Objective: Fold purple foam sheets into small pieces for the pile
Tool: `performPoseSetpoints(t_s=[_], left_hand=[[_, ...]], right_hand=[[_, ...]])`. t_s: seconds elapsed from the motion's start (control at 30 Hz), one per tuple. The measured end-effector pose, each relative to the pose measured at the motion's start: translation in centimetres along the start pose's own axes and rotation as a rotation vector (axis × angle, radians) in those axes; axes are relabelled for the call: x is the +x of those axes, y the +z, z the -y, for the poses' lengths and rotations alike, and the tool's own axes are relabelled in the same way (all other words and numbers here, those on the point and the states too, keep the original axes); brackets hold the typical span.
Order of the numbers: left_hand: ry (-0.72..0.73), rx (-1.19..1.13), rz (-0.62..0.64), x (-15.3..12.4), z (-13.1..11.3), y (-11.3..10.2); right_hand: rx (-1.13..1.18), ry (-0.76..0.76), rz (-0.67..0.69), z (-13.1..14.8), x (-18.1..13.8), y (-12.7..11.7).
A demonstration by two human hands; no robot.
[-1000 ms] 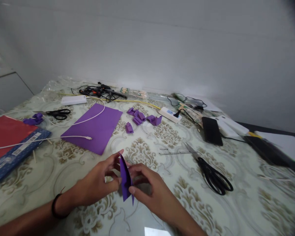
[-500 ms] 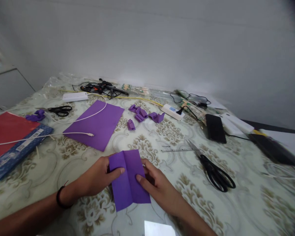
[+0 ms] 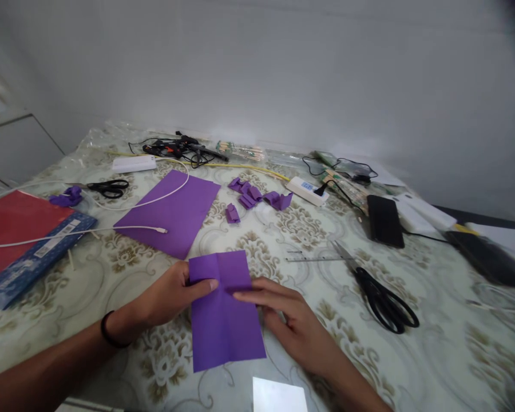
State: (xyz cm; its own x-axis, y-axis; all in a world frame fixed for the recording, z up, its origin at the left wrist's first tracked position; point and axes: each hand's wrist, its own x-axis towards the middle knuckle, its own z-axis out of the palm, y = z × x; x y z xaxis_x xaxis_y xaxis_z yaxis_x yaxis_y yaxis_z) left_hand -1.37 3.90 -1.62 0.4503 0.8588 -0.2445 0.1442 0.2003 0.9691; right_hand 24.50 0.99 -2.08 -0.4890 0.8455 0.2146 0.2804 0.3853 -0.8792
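Note:
A purple sheet of paper (image 3: 225, 337) with a lengthwise crease down its middle lies opened out in front of me. My left hand (image 3: 169, 294) pinches its left edge, thumb on top near the crease and the other fingers hidden underneath. At the right edge, my right hand (image 3: 289, 320) has its fingers stretched out, with a fingertip resting on the paper. A larger purple sheet (image 3: 171, 212) lies beyond my left hand. Several small folded purple paper pieces (image 3: 251, 194) sit farther back.
Black-handled scissors (image 3: 381, 297) and a clear ruler (image 3: 313, 258) lie to the right. A black phone (image 3: 385, 220) and a white power strip (image 3: 306, 190) are behind. On the left are a red and blue packet (image 3: 30, 240), a white cable (image 3: 124, 228) and other scissors (image 3: 109, 187).
The creased paper has flattened out more. My right hand has shifted from gripping the right edge to touching the sheet with outstretched fingers. My left hand keeps its hold.

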Motion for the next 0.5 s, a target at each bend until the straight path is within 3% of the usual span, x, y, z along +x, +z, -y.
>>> performPoseSetpoints(t_s=[0.2, 0.37, 0.5], left_hand=[[-0.069, -0.044, 0.108, -0.21, 0.11, -0.18], [-0.003, -0.021, 0.159, -0.22, 0.08, -0.18], [0.049, -0.057, 0.039, -0.34, -0.16, 0.03]], right_hand=[[0.111, 0.024, 0.04, 0.13, 0.37, 0.5], [0.101, 0.039, 0.036, -0.12, 0.26, 0.6], [0.078, 0.086, 0.002, -0.2, 0.24, 0.35]])
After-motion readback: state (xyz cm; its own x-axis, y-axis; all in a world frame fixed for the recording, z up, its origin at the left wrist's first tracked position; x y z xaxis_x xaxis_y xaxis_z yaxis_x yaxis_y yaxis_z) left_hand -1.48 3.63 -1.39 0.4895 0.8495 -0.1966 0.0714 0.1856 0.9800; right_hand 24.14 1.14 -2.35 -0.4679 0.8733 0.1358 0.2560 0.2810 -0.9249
